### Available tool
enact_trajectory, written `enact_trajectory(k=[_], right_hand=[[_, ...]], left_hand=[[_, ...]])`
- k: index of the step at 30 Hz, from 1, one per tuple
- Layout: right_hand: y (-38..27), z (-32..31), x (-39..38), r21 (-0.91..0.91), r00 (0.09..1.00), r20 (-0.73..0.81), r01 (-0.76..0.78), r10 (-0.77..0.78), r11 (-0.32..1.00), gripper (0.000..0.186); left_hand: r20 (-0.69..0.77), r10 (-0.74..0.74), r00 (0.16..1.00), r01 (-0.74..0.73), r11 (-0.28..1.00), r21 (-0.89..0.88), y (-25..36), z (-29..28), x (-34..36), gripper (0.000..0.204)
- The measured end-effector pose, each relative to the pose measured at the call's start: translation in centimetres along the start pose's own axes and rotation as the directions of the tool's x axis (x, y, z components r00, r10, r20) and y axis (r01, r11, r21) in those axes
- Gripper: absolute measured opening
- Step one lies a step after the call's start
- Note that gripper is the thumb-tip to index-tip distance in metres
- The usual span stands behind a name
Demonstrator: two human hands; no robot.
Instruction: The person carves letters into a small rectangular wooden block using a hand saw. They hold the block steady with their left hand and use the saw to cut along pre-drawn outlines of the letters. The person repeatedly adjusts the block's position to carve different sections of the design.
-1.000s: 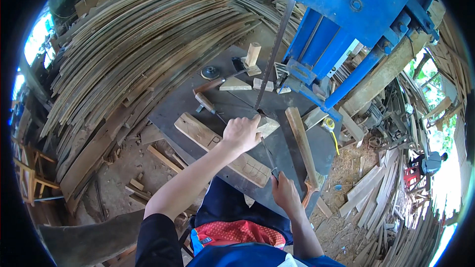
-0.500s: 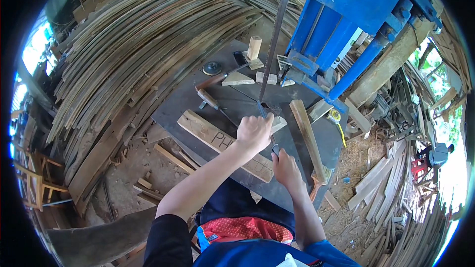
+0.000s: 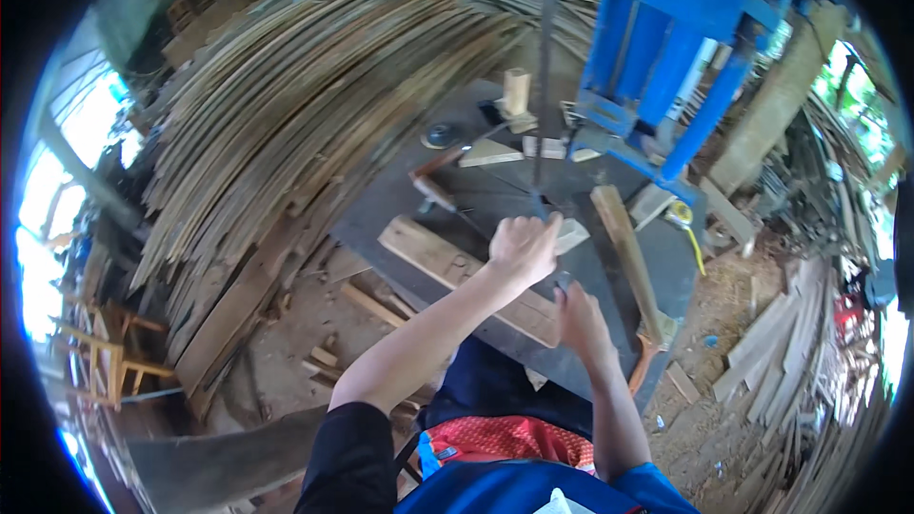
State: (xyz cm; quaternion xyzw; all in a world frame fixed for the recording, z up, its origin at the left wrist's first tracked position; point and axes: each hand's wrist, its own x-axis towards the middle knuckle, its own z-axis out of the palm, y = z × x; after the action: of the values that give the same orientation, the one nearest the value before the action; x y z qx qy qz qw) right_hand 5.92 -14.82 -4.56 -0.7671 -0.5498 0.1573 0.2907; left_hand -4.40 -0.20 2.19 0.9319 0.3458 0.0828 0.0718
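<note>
Both my hands are at a slim file with a dark handle [image 3: 564,280], over the dark machine table [image 3: 466,114]. My right hand [image 3: 583,324] is closed around the handle. Farther forward, my left hand [image 3: 524,249] is curled closed on the file's shaft, close to where the upright band saw blade [image 3: 544,86] meets the table. Most of the shaft is hidden by my left hand. A small pale wood block [image 3: 570,235] lies just right of that hand. Beneath my left wrist runs a thick board [image 3: 428,252] with dark marks on its face.
The blue saw frame [image 3: 647,57] rises behind the table. A hammer [image 3: 436,192] and wood offcuts [image 3: 489,153] lie at the far left. On the right are a long wood strip [image 3: 624,262] and a yellow tape measure [image 3: 680,214]. Stacked planks [image 3: 305,105] fill the left side.
The whole scene has shifted rightward in the view, with some blur. Both hands keep their hold on the file, near the blade.
</note>
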Motion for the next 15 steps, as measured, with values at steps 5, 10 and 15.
enact_trajectory(k=[5, 10, 15], right_hand=[[0.0, -2.5, -5.4, -0.088, 0.987, 0.113, -0.108, 0.118, 0.990, 0.027], [-0.1, -2.8, -4.7, -0.049, 0.989, 0.104, -0.100, 0.105, 0.994, 0.030], [-1.5, -1.6, -3.3, -0.044, 0.982, 0.107, -0.151, 0.155, 0.988, 0.033]], left_hand=[[0.056, -0.012, 0.998, 0.014, 0.999, -0.037, -1.7, -1.3, 0.3, 0.049], [0.000, 0.042, 0.999, -0.041, 0.999, -0.032, -1.2, -0.5, -0.5, 0.042], [0.067, 0.080, 0.995, -0.079, 0.997, -0.005, -0.1, -0.3, 0.2, 0.038]])
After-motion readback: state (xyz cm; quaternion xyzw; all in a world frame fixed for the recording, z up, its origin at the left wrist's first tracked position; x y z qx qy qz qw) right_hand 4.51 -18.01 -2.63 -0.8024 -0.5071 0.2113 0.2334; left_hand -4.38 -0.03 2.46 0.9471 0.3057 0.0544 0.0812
